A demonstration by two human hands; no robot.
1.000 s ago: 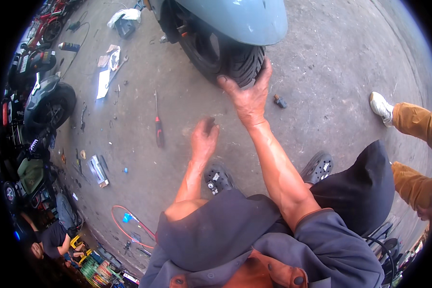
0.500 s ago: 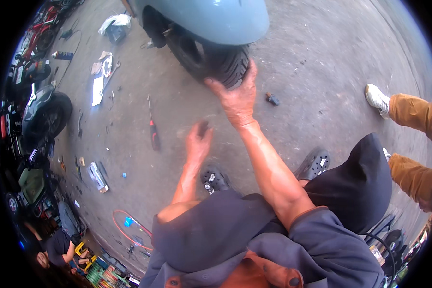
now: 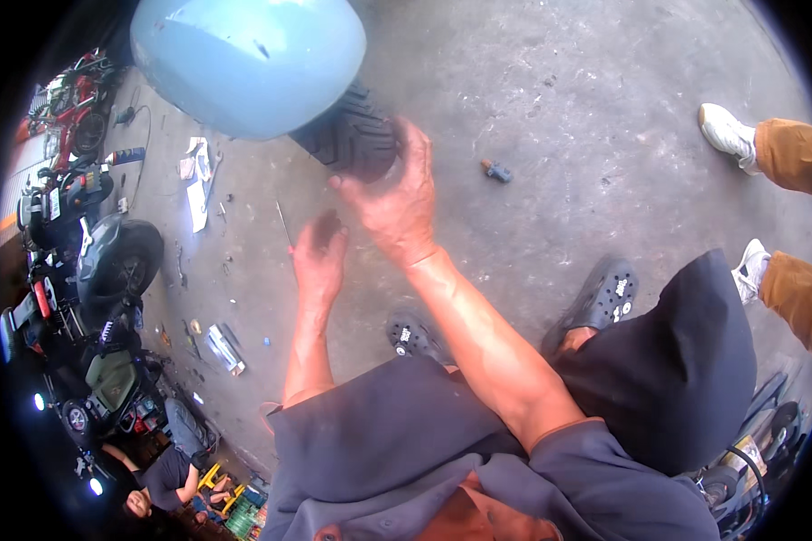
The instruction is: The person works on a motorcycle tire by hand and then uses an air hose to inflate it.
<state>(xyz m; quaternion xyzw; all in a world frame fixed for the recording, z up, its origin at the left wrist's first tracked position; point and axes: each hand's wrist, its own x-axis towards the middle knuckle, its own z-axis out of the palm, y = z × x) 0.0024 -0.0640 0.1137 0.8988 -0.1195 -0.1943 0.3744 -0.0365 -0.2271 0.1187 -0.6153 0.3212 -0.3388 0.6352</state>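
Note:
At the top of the view, a light blue front fender (image 3: 244, 56) covers most of a black treaded tyre (image 3: 352, 135). My right hand (image 3: 390, 203) grips the tyre's lower end, thumb and fingers spread round its tread. Below and left of it, my left hand (image 3: 318, 252) hangs over the concrete floor, loosely bent with thumb and fingers apart and nothing visible in them. A screwdriver (image 3: 281, 218) lies just beyond this hand, its handle mostly hidden by it. A small dark fitting (image 3: 499, 171) lies to the right of the tyre.
Motorbikes (image 3: 122, 261) stand along the left, where another person (image 3: 167, 482) is low among tools. Paper and a wrench (image 3: 198, 206) and a long package (image 3: 226, 350) lie on the left floor. A second person's legs (image 3: 789, 155) stand at the right; hoses and gear (image 3: 749, 460) are at lower right.
The fender and tyre have swung left and now show more from the front. My right hand has moved left with the tyre; my left hand has also shifted left, off the tyre.

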